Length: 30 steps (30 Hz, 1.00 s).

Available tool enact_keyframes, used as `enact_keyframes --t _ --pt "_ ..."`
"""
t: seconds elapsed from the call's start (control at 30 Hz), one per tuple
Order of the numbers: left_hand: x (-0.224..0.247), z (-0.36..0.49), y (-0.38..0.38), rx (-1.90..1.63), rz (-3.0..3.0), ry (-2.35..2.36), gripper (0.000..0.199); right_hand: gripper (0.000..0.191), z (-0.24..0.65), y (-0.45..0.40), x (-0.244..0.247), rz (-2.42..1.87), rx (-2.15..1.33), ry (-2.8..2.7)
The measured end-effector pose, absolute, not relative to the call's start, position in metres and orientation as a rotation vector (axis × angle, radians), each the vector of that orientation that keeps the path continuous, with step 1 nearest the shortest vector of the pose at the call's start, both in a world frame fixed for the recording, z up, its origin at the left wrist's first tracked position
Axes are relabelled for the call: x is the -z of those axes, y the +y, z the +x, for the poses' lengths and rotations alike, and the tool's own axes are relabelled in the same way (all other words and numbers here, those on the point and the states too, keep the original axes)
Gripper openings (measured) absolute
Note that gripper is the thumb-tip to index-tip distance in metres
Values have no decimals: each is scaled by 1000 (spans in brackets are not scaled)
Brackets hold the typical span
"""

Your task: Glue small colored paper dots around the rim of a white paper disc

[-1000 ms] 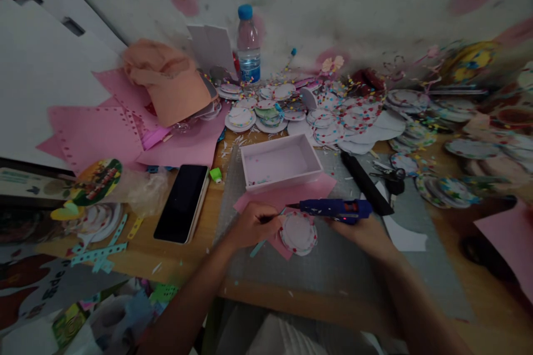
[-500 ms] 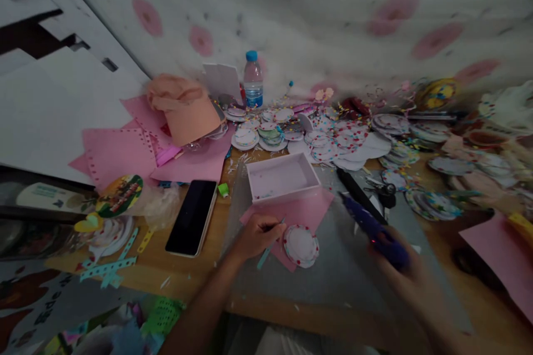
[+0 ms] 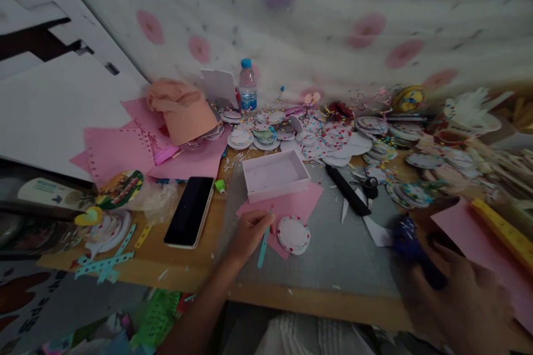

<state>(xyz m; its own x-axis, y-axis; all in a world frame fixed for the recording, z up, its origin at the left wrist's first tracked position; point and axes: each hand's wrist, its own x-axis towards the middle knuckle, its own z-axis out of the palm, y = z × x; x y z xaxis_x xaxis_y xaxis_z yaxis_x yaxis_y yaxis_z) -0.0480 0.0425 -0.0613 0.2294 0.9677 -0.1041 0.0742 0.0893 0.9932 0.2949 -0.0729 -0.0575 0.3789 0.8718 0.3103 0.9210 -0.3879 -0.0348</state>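
My left hand [image 3: 252, 233] pinches a thin turquoise craft stick [image 3: 263, 249] between thumb and fingers, its flat rounded end pointing down toward me. Just right of it lies a round white disc [image 3: 293, 234] edged with red dots, partly on a pink sheet [image 3: 306, 202]. Far to the right, my right hand [image 3: 466, 294] is around the handle of a dark blue glue gun [image 3: 410, 247]. Motion blurs that hand and the gun, which is low over the table's right side. A white paper piece [image 3: 377, 231] lies by the gun's front.
An open white box [image 3: 277, 175] stands behind the disc on a grey mat [image 3: 345, 260]. A black-handled tool [image 3: 347, 191] and keys [image 3: 370, 188] lie right of it. Decorated discs [image 3: 333, 138] pile up along the back. A phone [image 3: 190, 212] and bottle [image 3: 248, 86] stand left.
My right hand has carried the glue gun right and down, away from the disc. My left hand keeps the craft stick, now tilted more upright. The view has turned slightly right.
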Motion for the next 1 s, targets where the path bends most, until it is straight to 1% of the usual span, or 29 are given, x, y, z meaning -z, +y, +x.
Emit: enact_keyframes --t 0.03,0.07,0.13,0.2,0.3,0.4,0.5,0.6,0.7,0.8,0.9,1.0 --pt "60 -44 38 -962 1227 1169 38 40 287 -71 52 -2321 441 -1642" --pt "57 -40 33 -985 1167 1215 38 35 277 -68 46 -2133 452 -1702" --pt "50 -29 25 -1012 1063 1296 35 25 250 -59 36 -1670 347 -1834" --pt "39 -18 18 -1019 1042 1330 33 17 215 -47 31 -1325 222 -2058" --pt "21 -6 11 -1025 1109 1310 33 16 165 -25 29 -1004 100 -2227" --pt "10 -2 6 -1075 1235 1356 36 9 135 -4 28 -778 138 -2274" --pt "8 -1 5 -1088 1372 1445 39 17 128 10 27 -706 167 -2249" --pt "9 3 7 -1035 1472 1562 40 24 132 18 29 -686 103 -2236" --pt "9 5 11 -964 1551 1665 41 24 139 26 40 -728 -145 -2137" --pt "13 -3 13 -980 1602 1667 42 25 146 34 57 -845 -386 -1831" --pt "27 -21 16 -950 1700 1669 36 23 151 39 67 -948 -419 -1586" --pt "46 -32 17 -891 1765 1594 26 20 153 39 67 -1003 -638 -1317"
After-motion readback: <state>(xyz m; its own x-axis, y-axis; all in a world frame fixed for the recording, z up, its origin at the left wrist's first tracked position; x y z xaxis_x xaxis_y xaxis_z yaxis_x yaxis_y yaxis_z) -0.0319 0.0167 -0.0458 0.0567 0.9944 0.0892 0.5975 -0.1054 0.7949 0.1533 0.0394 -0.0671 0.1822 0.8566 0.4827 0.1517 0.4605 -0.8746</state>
